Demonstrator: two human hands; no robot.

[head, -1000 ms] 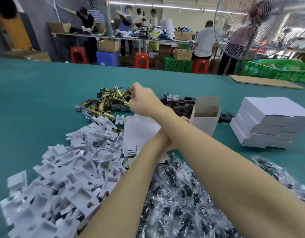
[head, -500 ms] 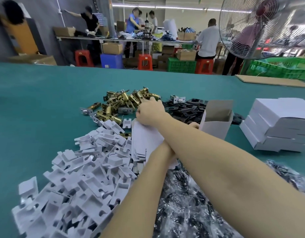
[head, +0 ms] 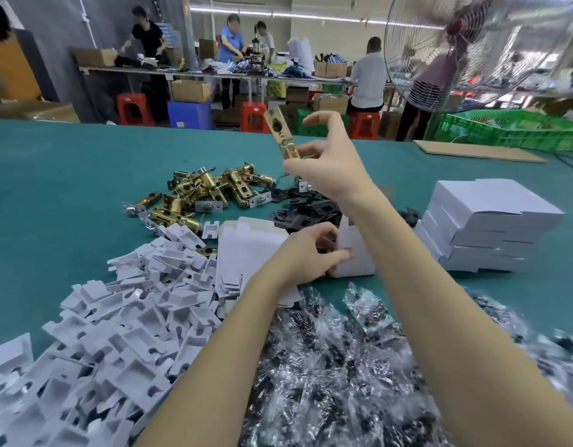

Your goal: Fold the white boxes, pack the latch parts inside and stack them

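Observation:
My right hand (head: 327,162) is raised above the table and pinches a brass latch part (head: 280,133), held upright. Below it my left hand (head: 306,253) grips the side of an upright, folded white box (head: 356,256); my right forearm hides the box's top. A pile of brass latch parts (head: 207,191) lies further back on the green table (head: 59,188). Black metal plates (head: 304,211) lie beside the pile. A stack of closed white boxes (head: 485,230) stands at the right. Flat unfolded box blanks (head: 246,250) lie left of my left hand.
A heap of white cardboard inserts (head: 111,330) fills the near left. Clear plastic bags of small dark parts (head: 336,375) cover the near middle and right. A large fan (head: 478,50) and green crates (head: 504,130) stand at the far right. People work at benches behind.
My right hand has risen from the brass pile with one latch part and moved right, toward the box. My left hand still holds the box.

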